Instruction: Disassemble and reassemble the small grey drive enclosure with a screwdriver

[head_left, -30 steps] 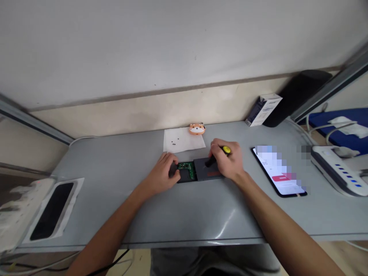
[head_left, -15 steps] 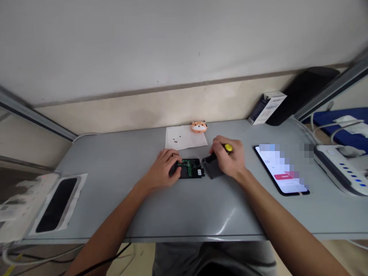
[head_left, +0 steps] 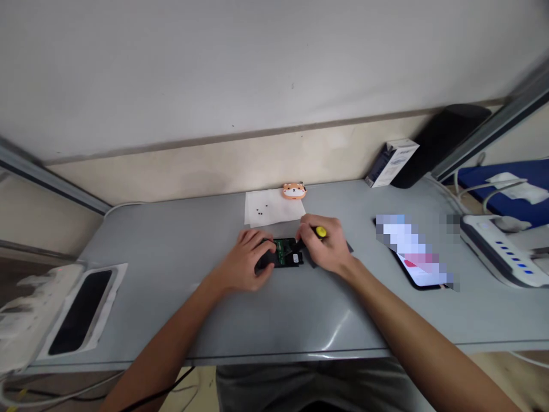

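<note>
Two bare hands are meeting over an open device (head_left: 288, 261) with a green circuit board.
The grey table (head_left: 171, 240) is bearing the device near its middle; a white power strip (head_left: 506, 252) is lying well right of the device, a black cylinder (head_left: 446, 143) is leaning beyond it to the right, and a lit phone (head_left: 422, 269) is resting right of it. The left hand (head_left: 246, 260) is pinching the device's left end between thumb and fingers, while the right hand (head_left: 323, 243) is curling its fingers around a yellow-ended tool (head_left: 321, 232), pointing it at the board; whether the tip is touching, I cannot tell. White paper (head_left: 274, 212) is lying just behind the device, a dark cover (head_left: 312, 262) is showing right of it, partly hidden by the right hand, and an orange animal-faced case (head_left: 294, 191) is sitting behind it.
</note>
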Motion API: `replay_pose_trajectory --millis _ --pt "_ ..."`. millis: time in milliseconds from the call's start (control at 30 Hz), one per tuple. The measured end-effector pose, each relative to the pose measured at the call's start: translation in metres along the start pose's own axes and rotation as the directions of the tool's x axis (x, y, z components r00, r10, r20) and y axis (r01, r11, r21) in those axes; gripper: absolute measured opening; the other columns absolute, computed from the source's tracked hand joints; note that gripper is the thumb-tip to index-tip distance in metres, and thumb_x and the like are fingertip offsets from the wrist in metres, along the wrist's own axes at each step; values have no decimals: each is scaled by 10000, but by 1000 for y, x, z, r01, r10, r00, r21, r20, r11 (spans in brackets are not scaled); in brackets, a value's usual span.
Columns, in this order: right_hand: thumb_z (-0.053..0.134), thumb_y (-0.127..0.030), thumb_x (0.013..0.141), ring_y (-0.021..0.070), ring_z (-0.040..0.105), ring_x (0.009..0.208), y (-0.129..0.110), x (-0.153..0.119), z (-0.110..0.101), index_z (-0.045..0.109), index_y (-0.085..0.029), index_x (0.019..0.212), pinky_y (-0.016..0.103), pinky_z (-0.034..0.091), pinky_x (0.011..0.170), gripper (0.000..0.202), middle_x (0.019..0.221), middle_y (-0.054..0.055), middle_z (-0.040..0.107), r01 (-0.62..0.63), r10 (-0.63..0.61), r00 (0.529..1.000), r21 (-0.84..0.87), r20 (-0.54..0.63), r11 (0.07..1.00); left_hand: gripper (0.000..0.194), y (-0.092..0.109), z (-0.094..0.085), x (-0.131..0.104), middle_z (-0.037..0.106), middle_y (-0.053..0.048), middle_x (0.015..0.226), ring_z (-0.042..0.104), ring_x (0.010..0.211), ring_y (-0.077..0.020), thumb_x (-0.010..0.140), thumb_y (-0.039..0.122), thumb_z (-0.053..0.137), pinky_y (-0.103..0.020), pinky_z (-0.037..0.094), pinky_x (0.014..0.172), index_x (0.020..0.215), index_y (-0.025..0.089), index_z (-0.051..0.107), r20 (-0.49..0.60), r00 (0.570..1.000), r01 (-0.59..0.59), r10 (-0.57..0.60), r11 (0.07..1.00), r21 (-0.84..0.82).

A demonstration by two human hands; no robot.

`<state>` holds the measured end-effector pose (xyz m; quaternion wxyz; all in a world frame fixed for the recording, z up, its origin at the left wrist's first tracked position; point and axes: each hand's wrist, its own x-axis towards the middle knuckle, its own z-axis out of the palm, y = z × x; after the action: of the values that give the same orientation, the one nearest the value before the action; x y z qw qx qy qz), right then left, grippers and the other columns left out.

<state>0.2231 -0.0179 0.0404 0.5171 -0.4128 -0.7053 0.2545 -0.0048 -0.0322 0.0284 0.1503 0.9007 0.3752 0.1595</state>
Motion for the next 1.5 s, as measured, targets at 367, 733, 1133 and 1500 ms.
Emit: replay_pose_trajectory --millis 367,733,1133,1500 --pt "498 -283 903 128 454 518 1 2 -2 549 -222 567 282 349 531 346 535 -21 508 -94 106 988 105 -115 990 125 -7 14 -1 698 -69 1027 611 1000 -219 1008 233 611 -400 464 950 942 211 715 -186 975 -115 122 992 47" --pt "523 -312 873 136 460 534 14 13 -10 543 -231 582 276 358 533 303 533 -34 478 -162 190 954 138 -231 977 150 -37 4 81 726 -53 993 610 1021 -232 1032 277 643 -394 467 949 1009 225 782 -240 967 129 -84 975 179" --pt "487 -336 940 122 391 537 18 11 -5 465 -232 611 280 336 561 346 543 -44 424 -101 112 978 70 -178 992 232 -31 2 77 714 -70 1033 636 1059 -255 1037 349 597 -440 501 1014 1150 224 756 -104 988 122 -111 986 111" --pt "492 -303 925 121 421 508 13 8 -8 455 -237 591 280 324 527 342 523 -38 465 -66 67 982 13 -174 998 500 -5 16 12 669 -92 1343 574 1289 -305 928 375 746 -483 448 1121 1392 261 598 59 998 13 -11 999 -42"
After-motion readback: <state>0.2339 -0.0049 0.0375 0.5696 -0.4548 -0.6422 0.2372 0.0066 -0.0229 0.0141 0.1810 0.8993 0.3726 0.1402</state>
